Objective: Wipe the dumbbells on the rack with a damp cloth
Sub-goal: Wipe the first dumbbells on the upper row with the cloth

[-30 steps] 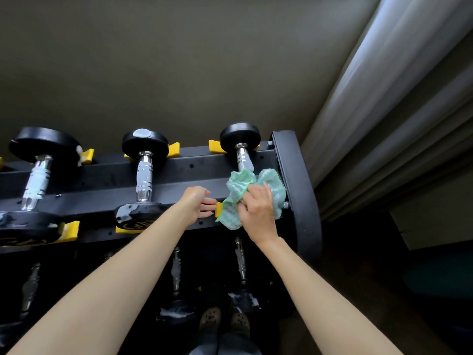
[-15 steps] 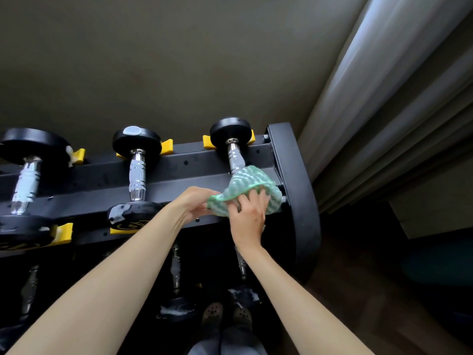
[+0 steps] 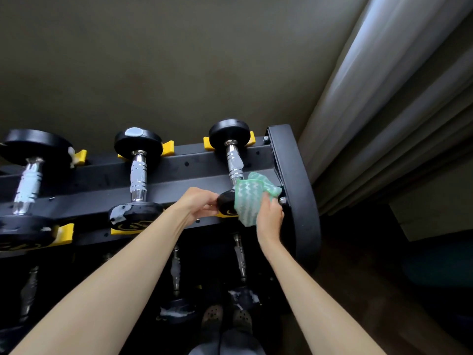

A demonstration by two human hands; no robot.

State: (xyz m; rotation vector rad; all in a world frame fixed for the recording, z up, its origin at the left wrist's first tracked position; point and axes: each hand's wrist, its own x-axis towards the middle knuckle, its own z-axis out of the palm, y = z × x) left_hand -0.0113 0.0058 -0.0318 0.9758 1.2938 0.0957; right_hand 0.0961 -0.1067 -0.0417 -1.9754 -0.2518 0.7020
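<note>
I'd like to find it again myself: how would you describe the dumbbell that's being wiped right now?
Start at the black steel rack with yellow cradles and follow its top shelf to the right end. The black-headed chrome-handled dumbbell there alone has a green-and-white cloth over its near head.

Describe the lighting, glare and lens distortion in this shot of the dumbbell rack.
Head view: dim overall, soft daylight on the curtain at right; the rack sinks into shadow lower down; chrome handles catch bright glints; the wide lens bows the rack and stretches both forearms; the cloth in the right hand and the dumbbell gripped by the left hand look sharp.
</note>
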